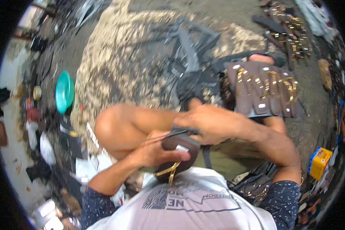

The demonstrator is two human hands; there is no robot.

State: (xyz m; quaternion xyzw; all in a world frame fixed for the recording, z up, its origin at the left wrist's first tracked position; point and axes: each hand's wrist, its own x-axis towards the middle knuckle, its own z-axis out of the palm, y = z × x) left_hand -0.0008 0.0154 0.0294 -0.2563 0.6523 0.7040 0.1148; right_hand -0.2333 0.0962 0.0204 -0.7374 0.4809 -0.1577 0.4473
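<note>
Your white shirt [211,191] fills the near edge, and just beyond it, centre, comes the dark brown sandal [191,147]! Trouble could come from a loose thumb: ease it, and the sandal might twist if the dark strip [183,131] pulls. Your left hand [153,151] clamps the sandal, thumb on top; your right hand [209,122] curls at the strip, its grip too blurred to tell.
</note>
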